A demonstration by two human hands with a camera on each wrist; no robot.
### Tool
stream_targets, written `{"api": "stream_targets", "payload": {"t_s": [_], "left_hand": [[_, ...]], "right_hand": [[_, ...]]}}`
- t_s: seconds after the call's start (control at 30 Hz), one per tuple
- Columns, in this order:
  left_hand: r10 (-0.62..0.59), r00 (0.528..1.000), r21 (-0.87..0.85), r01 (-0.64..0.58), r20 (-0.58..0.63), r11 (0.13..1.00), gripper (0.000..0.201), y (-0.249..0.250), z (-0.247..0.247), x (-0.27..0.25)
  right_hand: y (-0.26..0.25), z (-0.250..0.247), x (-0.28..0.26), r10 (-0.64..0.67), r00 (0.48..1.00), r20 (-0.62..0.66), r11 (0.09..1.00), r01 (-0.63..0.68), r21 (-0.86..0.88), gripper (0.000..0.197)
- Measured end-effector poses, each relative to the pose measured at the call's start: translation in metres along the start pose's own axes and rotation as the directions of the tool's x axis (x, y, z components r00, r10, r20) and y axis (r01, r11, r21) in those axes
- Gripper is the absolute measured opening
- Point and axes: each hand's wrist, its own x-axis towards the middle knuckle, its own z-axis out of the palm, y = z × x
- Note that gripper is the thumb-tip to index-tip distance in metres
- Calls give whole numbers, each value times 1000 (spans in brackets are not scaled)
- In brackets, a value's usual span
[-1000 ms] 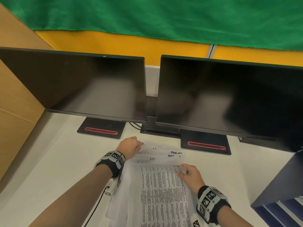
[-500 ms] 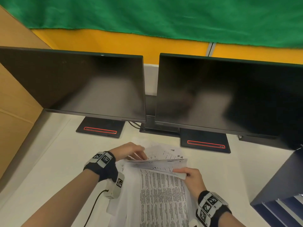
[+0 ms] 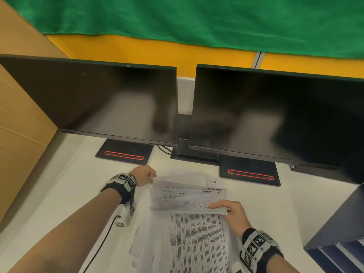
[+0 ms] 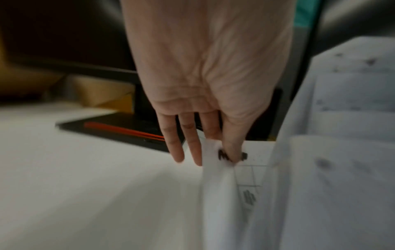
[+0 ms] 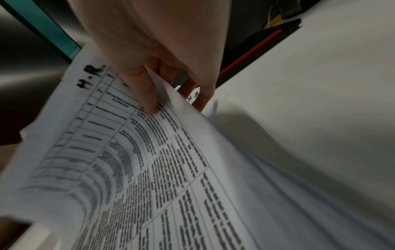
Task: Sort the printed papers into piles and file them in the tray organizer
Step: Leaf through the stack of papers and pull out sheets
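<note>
A fanned sheaf of white printed paper sheets [image 3: 187,196] was held above the white table [image 3: 59,194], its ten o'clock corner pinched by the left hand [image 4: 205,101] and its four o'clock edge by the right hand [image 5: 153,55]. Being light, limp and prone to slipping apart, the sheets were judged best gripped at opposite edges.

head view overhead, wrist views close

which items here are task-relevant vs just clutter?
Job:
printed papers
tray organizer
left hand, pinching a sheet corner
right hand, holding lifted sheets

Lying about:
left monitor
right monitor
cardboard
</note>
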Motion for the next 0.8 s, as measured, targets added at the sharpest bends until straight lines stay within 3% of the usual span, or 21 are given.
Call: {"api": "stream_targets", "payload": {"t_s": [0.07,0.17,0.3,0.4,0.6,0.7,0.73,0.8], "left_hand": [[44,998,-199,-52,-44,979,14,5,-6,-3],[105,994,-478,-81,25,875,9,17,-13,-10],[314,946,-477,-241,77,845,14,38,-22,-20],[372,921,-491,-274,114,827,15,41,-20,-21],[376,903,-467,-246,209,849,15,55,-21,-16],[298,903,-465,-130,309,876,18,68,-28,-12],[260,925,-482,-99,278,870,26,71,-29,-7],[170,985,-460,-135,35,877,29,79,-28,7]], "right_hand": [[-7,2,2,-11,1000,25,1000,11,4,28],[-12,10,7,-23,999,36,998,24,-53,31],[-6,17,8,-62,992,-114,994,51,-101,33],[0,19,4,-27,971,-238,997,7,-81,36],[19,11,4,40,970,-240,999,-47,-22,19],[22,2,3,36,972,-234,999,-39,-9,12],[25,-2,1,39,972,-231,999,-41,-5,15],[28,-8,-2,42,974,-223,999,-44,-3,20]]}}
